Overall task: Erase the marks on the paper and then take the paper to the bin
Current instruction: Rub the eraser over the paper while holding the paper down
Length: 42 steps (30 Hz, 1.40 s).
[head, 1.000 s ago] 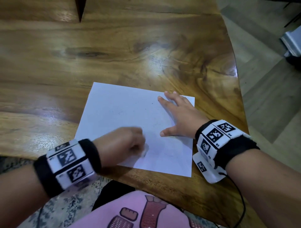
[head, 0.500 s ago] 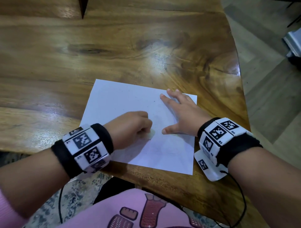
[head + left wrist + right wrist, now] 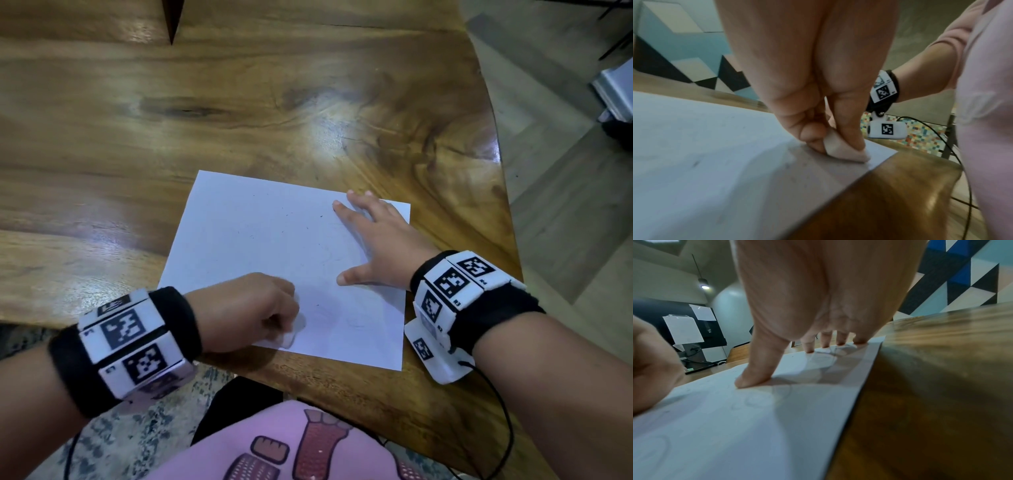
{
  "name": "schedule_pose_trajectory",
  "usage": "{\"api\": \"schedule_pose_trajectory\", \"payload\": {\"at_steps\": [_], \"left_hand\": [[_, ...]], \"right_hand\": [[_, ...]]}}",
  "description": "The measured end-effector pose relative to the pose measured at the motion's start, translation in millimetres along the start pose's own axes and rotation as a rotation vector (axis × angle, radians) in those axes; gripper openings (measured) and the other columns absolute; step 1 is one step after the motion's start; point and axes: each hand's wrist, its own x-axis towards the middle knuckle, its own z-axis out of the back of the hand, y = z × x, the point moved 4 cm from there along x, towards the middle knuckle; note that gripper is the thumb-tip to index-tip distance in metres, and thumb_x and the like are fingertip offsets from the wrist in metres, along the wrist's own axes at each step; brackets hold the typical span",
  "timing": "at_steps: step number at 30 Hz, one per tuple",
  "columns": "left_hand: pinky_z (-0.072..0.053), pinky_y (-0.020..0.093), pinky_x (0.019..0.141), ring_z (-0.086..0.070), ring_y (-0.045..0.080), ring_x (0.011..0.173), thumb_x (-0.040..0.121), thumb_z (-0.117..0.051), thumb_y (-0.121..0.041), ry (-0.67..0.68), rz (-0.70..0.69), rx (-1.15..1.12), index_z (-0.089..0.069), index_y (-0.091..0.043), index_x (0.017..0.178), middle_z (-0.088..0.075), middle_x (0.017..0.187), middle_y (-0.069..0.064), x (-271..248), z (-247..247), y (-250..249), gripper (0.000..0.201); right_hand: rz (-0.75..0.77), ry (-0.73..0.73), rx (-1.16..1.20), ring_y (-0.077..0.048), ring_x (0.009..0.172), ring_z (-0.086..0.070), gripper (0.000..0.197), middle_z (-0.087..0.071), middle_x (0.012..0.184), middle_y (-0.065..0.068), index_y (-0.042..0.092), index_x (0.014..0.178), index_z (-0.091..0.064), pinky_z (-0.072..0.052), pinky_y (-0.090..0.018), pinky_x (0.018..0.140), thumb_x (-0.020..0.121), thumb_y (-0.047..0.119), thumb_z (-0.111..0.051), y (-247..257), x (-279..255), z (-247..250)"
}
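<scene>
A white sheet of paper (image 3: 260,240) lies on the wooden table (image 3: 239,102) near its front edge, with faint pencil traces and small dark crumbs on it. My left hand (image 3: 253,311) pinches a white eraser (image 3: 291,337) and presses it on the paper close to the near edge; in the left wrist view the eraser (image 3: 840,152) sits between thumb and fingers by the paper (image 3: 705,162) edge. My right hand (image 3: 373,240) lies flat on the sheet's right side, fingers spread; its fingertips (image 3: 754,379) press the paper (image 3: 735,434). No bin is in view.
The table's curved right edge (image 3: 503,205) drops to a grey floor (image 3: 565,222). A dark notch (image 3: 171,20) cuts into the far tabletop. A cable (image 3: 500,428) hangs from my right wrist. My pink clothing (image 3: 291,445) is at the table's front edge.
My left hand with the eraser went up the sheet toward the middle, then came back down to the near edge. My right hand stayed flat on the paper.
</scene>
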Motion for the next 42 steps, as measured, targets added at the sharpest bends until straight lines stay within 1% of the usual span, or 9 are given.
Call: {"api": "schedule_pose_trajectory", "payload": {"at_steps": [6,8,11,17,23,30,36,40,42], "left_hand": [[-0.037,0.028,0.065,-0.049,0.018,0.069,0.079,-0.062,-0.016,-0.308,0.012,0.073,-0.057,-0.011,0.068,-0.045,0.073,-0.003,39,25,-10,0.014],[-0.036,0.023,0.063,-0.047,0.012,0.066,0.079,-0.061,-0.015,-0.271,-0.058,0.042,-0.055,-0.013,0.063,-0.046,0.073,-0.004,26,12,-11,0.017],[-0.031,0.008,0.060,-0.042,0.001,0.067,0.077,-0.059,-0.014,-0.054,-0.087,-0.007,-0.059,-0.015,0.065,-0.045,0.076,-0.010,3,-11,-12,0.012],[-0.031,0.022,0.059,-0.047,0.017,0.070,0.077,-0.061,-0.011,-0.282,0.007,0.073,-0.056,-0.013,0.065,-0.044,0.069,-0.009,40,29,-8,0.013],[-0.041,0.025,0.064,-0.056,0.016,0.073,0.080,-0.057,-0.018,-0.041,-0.113,0.079,-0.063,-0.011,0.070,-0.057,0.081,0.002,9,-4,-13,0.013],[-0.037,0.018,0.064,-0.057,0.015,0.076,0.076,-0.065,-0.012,-0.046,-0.012,0.064,-0.067,-0.014,0.076,-0.061,0.085,0.000,15,2,-9,0.003],[-0.027,0.008,0.053,-0.051,0.019,0.069,0.072,-0.073,-0.019,-0.463,0.192,0.046,-0.067,-0.008,0.078,-0.055,0.067,-0.003,73,87,2,0.014],[-0.028,0.013,0.053,-0.048,0.017,0.071,0.075,-0.068,-0.013,-0.510,0.235,0.045,-0.065,-0.006,0.081,-0.048,0.061,-0.007,100,96,0,0.010],[-0.030,0.014,0.054,-0.048,0.018,0.068,0.074,-0.069,-0.011,-0.435,0.212,0.035,-0.065,-0.007,0.077,-0.050,0.064,-0.003,98,88,2,0.007]], "right_hand": [[0.009,-0.005,-0.009,-0.012,0.145,0.013,0.108,0.011,0.157,0.011,0.033,0.150,-0.001,-0.002,-0.030,0.117,0.072,0.054,-0.072,1,1,0],[0.010,-0.003,-0.007,-0.012,0.145,0.013,0.108,0.010,0.158,0.011,0.033,0.150,-0.001,-0.003,-0.030,0.117,0.072,0.053,-0.072,1,1,0],[0.007,-0.008,-0.007,-0.012,0.145,0.013,0.108,0.011,0.157,0.011,0.033,0.150,0.000,-0.002,-0.030,0.116,0.072,0.053,-0.072,0,1,1],[0.015,-0.015,-0.003,-0.012,0.145,0.012,0.109,0.009,0.158,0.011,0.032,0.150,-0.002,-0.002,-0.029,0.116,0.071,0.054,-0.073,1,1,1],[0.009,-0.020,0.028,-0.010,0.144,0.013,0.111,0.010,0.157,0.013,0.030,0.150,-0.002,-0.001,-0.027,0.115,0.070,0.052,-0.075,1,0,2],[-0.015,-0.014,0.106,-0.007,0.144,0.015,0.114,0.012,0.158,0.009,0.018,0.151,-0.004,0.003,-0.021,0.113,0.069,0.040,-0.079,-5,-4,5],[-0.005,-0.002,0.083,-0.009,0.144,0.014,0.114,0.013,0.158,0.008,0.017,0.151,-0.003,0.001,-0.022,0.114,0.070,0.041,-0.079,-4,-6,6],[-0.002,0.010,0.063,-0.009,0.144,0.014,0.114,0.014,0.158,0.009,0.016,0.151,-0.001,0.001,-0.023,0.115,0.071,0.044,-0.077,-4,-7,6],[-0.004,0.011,0.065,-0.008,0.144,0.014,0.114,0.014,0.157,0.009,0.017,0.151,-0.001,0.001,-0.022,0.114,0.071,0.045,-0.077,-4,-7,6]]}}
